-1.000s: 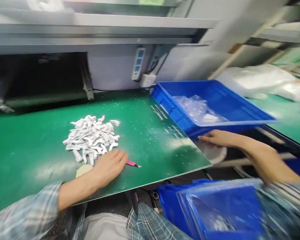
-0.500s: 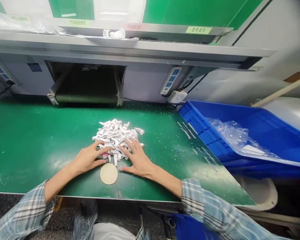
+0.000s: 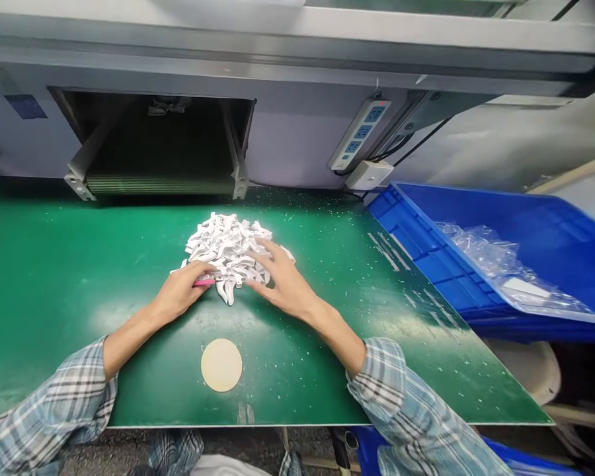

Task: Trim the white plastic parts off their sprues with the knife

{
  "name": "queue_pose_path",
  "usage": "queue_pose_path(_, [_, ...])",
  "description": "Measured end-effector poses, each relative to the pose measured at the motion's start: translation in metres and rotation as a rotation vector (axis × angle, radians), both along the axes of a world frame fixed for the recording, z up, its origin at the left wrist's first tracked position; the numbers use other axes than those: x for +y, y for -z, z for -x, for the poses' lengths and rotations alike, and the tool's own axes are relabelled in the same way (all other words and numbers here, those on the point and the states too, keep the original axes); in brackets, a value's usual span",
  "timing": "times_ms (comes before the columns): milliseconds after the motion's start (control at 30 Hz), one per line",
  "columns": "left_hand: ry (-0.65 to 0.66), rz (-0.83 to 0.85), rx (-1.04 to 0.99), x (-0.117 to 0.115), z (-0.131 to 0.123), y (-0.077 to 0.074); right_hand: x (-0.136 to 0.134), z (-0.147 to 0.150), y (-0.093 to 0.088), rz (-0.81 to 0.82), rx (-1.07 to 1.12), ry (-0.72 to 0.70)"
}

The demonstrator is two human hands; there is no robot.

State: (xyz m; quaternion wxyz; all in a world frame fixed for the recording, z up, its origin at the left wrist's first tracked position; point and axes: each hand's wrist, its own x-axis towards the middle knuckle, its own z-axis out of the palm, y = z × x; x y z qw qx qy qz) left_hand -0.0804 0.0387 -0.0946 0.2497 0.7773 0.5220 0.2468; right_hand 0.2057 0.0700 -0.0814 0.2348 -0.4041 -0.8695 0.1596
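A heap of small white curved plastic parts (image 3: 223, 241) lies on the green tabletop in front of me. At its near left side, my left hand (image 3: 181, 289) has its fingers curled around a thin pink object (image 3: 204, 282). Only a short piece of that object shows, so its kind cannot be told. My right hand (image 3: 282, 281) rests against the right side of the heap, fingers spread and thumb apart, gripping nothing. A round, flat cream-coloured disc (image 3: 221, 365) lies on the table nearer to me, apart from both hands.
Behind the heap, a conveyor belt (image 3: 158, 185) comes out of an opening in the wall panel. A power strip (image 3: 359, 135) hangs right of it. On the right stands a blue bin (image 3: 421, 264) holding clear plastic bags (image 3: 486, 251). Small white specks dot the green table (image 3: 317, 370).
Both hands have moved forward, away from the disc, pressing the heap together and farther back. The pink object has moved with my left hand. The view has tilted down and come closer.
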Motion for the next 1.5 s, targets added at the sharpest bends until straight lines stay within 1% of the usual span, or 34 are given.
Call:
queue_pose_path(67, [-0.056,-0.004,-0.032,-0.009,-0.004,-0.009,-0.017,-0.003,-0.013,0.117,0.167,0.047])
queue_pose_path(133, [-0.119,0.052,-0.126,-0.021,-0.012,-0.023,-0.034,-0.001,-0.021,0.251,0.287,0.017])
queue_pose_path(167, [-0.123,0.111,-0.205,-0.027,-0.018,-0.031,-0.040,0.001,-0.024,0.329,0.337,-0.040])
queue_pose_path(200, [-0.097,0.188,-0.302,-0.033,-0.024,-0.039,-0.045,0.004,-0.025,0.429,0.384,-0.124])
queue_pose_path(233, [-0.047,0.264,-0.401,-0.039,-0.030,-0.047,-0.049,0.006,-0.026,0.559,0.438,-0.223])
queue_pose_path(300, [0.065,0.374,-0.552,-0.047,-0.041,-0.057,-0.052,0.009,-0.024,0.888,0.565,-0.408])
queue_pose_path(333, [0.100,0.400,-0.597,-0.050,-0.045,-0.061,-0.053,0.010,-0.023,1.049,0.628,-0.465])
queue_pose_path(367, [0.122,0.420,-0.621,-0.051,-0.048,-0.062,-0.053,0.010,-0.022,1.178,0.685,-0.488])
queue_pose_path(400, [0.137,0.424,-0.625,-0.052,-0.049,-0.063,-0.053,0.009,-0.020,1.268,0.719,-0.489])
queue_pose_path(467, [0.133,0.359,-0.583,-0.052,-0.049,-0.062,-0.054,0.008,-0.017,1.349,0.731,-0.455])
queue_pose_path(500, [0.102,0.300,-0.542,-0.052,-0.048,-0.061,-0.055,0.008,-0.017,1.358,0.737,-0.426])
queue_pose_path(567, [0.011,0.177,-0.453,-0.052,-0.043,-0.059,-0.059,0.009,-0.015,1.335,0.785,-0.348])
queue_pose_path(633, [-0.043,0.148,-0.389,-0.052,-0.037,-0.055,-0.063,0.011,-0.015,1.239,0.871,-0.241])
queue_pose_path(733, [-0.027,0.176,-0.303,-0.057,-0.032,-0.046,-0.066,0.014,-0.014,0.973,0.892,-0.121])
queue_pose_path(767, [-0.024,0.152,-0.258,-0.059,-0.032,-0.043,-0.067,0.015,-0.014,0.869,0.879,-0.084])
queue_pose_path(833, [-0.026,0.052,-0.164,-0.064,-0.032,-0.039,-0.067,0.014,-0.012,0.689,0.851,-0.027])
queue_pose_path(900, [-0.010,-0.006,-0.103,-0.068,-0.034,-0.038,-0.067,0.013,-0.010,0.553,0.842,-0.004])
queue_pose_path(933, [0.008,-0.003,-0.097,-0.070,-0.035,-0.039,-0.068,0.013,-0.010,0.498,0.842,-0.007])
queue_pose_path(1033, [0.048,0.086,-0.147,-0.072,-0.038,-0.043,-0.069,0.012,-0.008,0.352,0.847,-0.043])
queue_pose_path(1100, [0.049,0.119,-0.199,-0.072,-0.040,-0.046,-0.070,0.012,-0.007,0.292,0.842,-0.057])
queue_pose_path(1167, [0.041,0.133,-0.221,-0.073,-0.042,-0.048,-0.071,0.013,-0.007,0.271,0.831,-0.064])
queue_pose_path(1267, [0.041,0.130,-0.185,-0.077,-0.046,-0.047,-0.073,0.014,-0.006,0.265,0.823,-0.071])
queue_pose_path(1367, [0.064,0.079,-0.148,-0.081,-0.051,-0.044,-0.076,0.015,-0.005,0.258,0.815,-0.071])
queue_pose_path(1500, [0.085,-0.050,-0.166,-0.083,-0.056,-0.039,-0.082,0.018,-0.004,0.230,0.813,-0.093])
